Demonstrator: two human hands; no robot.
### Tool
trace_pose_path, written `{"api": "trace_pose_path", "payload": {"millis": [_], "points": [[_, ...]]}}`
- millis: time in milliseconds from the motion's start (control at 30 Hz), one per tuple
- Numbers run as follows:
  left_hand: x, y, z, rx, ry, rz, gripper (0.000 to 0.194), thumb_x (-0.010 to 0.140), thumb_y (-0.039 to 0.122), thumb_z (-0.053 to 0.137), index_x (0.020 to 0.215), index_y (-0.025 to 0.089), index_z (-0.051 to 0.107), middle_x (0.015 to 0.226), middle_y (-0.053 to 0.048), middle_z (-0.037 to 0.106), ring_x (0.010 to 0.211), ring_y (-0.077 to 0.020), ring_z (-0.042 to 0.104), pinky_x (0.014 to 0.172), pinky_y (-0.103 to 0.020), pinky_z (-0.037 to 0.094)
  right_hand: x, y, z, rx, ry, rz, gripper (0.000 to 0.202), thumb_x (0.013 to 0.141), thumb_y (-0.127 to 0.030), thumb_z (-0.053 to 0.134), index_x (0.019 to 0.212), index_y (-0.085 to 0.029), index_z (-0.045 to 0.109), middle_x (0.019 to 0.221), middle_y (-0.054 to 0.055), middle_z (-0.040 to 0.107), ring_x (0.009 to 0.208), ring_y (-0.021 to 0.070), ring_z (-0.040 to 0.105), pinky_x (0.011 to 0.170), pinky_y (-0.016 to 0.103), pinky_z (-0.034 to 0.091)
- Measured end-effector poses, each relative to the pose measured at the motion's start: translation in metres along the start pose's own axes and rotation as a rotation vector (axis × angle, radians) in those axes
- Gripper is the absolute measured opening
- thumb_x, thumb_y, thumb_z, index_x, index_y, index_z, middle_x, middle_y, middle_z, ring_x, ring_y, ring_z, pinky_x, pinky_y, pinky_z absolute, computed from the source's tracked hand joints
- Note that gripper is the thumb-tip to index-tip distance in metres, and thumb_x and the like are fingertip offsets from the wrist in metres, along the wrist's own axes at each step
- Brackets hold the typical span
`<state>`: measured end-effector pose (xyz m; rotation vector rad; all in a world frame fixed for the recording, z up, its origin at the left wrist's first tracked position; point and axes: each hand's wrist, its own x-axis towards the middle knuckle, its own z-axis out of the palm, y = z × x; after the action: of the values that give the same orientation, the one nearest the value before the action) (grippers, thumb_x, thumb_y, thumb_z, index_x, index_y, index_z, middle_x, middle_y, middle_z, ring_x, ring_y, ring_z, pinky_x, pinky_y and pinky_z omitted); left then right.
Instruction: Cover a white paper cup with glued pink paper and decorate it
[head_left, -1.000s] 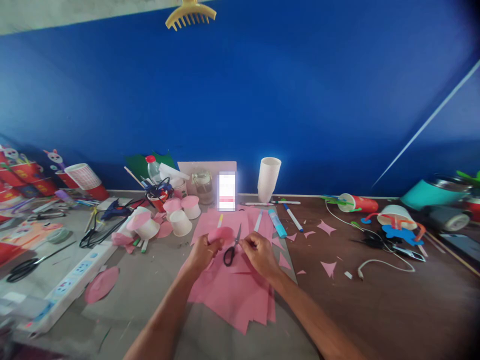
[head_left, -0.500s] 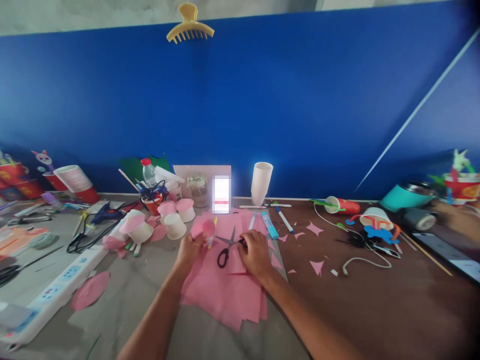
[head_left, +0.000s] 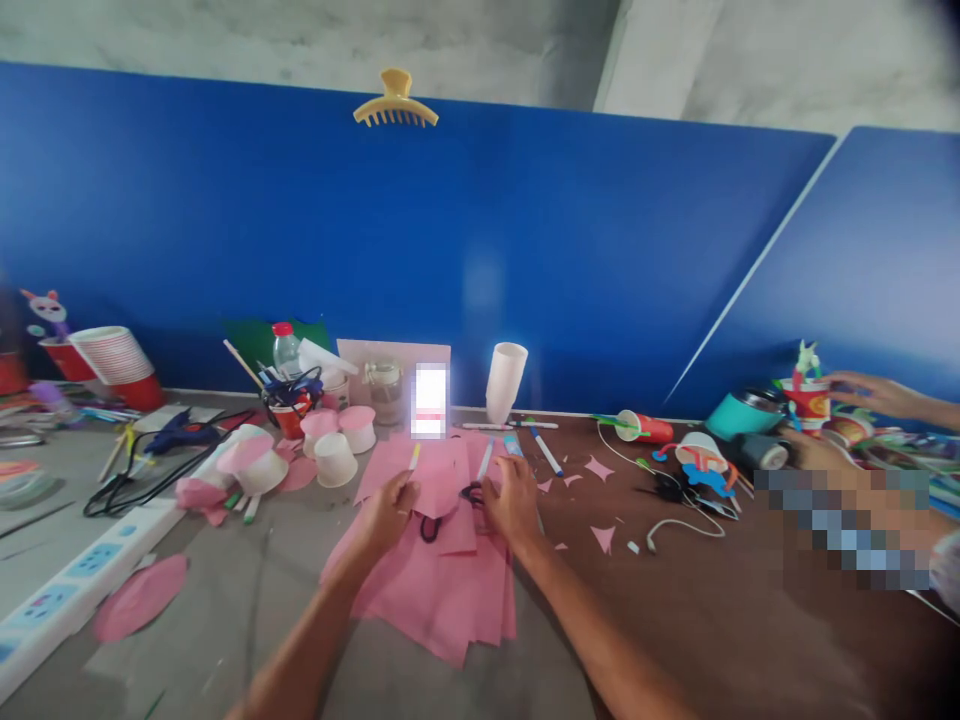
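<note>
Left hand (head_left: 394,507): fingers closed, pinching a pink sheet (head_left: 436,487) at its right. Right hand (head_left: 514,496): half curled, at the scissors (head_left: 470,489) just left; grip unclear.

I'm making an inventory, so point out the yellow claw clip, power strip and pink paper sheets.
Yellow claw clip (head_left: 396,104), head view: curved body.
Power strip (head_left: 69,584), head view: white top face.
Pink paper sheets (head_left: 431,600), head view: near part.

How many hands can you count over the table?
4: the left hand and the right hand over the pink paper in the middle; a co-worker's upper hand by the red cup, far right; their lower hand just below it.
</note>
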<state>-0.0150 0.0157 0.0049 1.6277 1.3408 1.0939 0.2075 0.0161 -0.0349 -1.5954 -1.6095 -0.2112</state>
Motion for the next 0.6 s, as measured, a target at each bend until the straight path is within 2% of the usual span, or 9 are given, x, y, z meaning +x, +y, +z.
{"api": "trace_pose_path", "payload": {"millis": [133,233,333,433,600], "points": [[-0.002,0.003,-0.002,0.034,-0.075,0.017,0.038,0.080,0.036,0.060,0.109,0.013,0.069,0.058,0.005,0.053,0.057,-0.0162,0.051,0.058,-0.027,0.039,0.016,0.015,-0.014,-0.105,-0.061,0.057,0.027,0.087,-0.022,0.056,0.112,-0.017,0.064,0.116,0.015,0.063,0.114,0.0304,0.057,0.096,0.044,0.046],[-0.003,0.005,-0.008,0.024,-0.155,0.020,0.043,0.079,0.035,0.062,0.115,0.013,0.070,0.057,0.006,0.051,0.054,-0.0141,0.049,0.055,-0.025,0.037,0.027,0.029,-0.028,-0.204,-0.113,0.140,0.032,0.088,-0.024,0.059,0.118,-0.014,0.064,0.117,0.019,0.064,0.113,0.0344,0.058,0.095,0.047,0.045],[-0.007,0.009,-0.014,-0.057,-0.421,-0.034,0.049,0.079,0.036,0.065,0.122,0.013,0.067,0.055,0.008,0.050,0.047,-0.0109,0.043,0.048,-0.022,0.033,0.028,0.039,-0.039,-0.280,-0.185,0.220,0.042,0.087,-0.029,0.065,0.123,-0.010,0.063,0.118,0.026,0.065,0.112,0.0403,0.060,0.090,0.050,0.046],[-0.013,0.014,-0.018,-0.125,-0.713,-0.100,0.061,0.078,0.038,0.071,0.132,0.012,0.061,0.051,0.010,0.046,0.042,-0.0101,0.041,0.045,-0.021,0.030,0.022,0.042,-0.043,-0.314,-0.262,0.261,0.047,0.087,-0.033,0.068,0.128,-0.010,0.062,0.121,0.027,0.067,0.117,0.0429,0.060,0.093,0.051,0.044],[-0.017,0.017,-0.016,-0.090,-0.988,-0.126,0.079,0.076,0.051,0.077,0.141,0.011,0.055,0.050,0.007,0.052,0.040,-0.0107,0.040,0.044,-0.022,0.030,0.018,0.038,-0.043,-0.305,-0.349,0.286,0.042,0.086,-0.028,0.068,0.125,-0.013,0.065,0.120,0.022,0.071,0.120,0.0393,0.060,0.100,0.050,0.040]]}}
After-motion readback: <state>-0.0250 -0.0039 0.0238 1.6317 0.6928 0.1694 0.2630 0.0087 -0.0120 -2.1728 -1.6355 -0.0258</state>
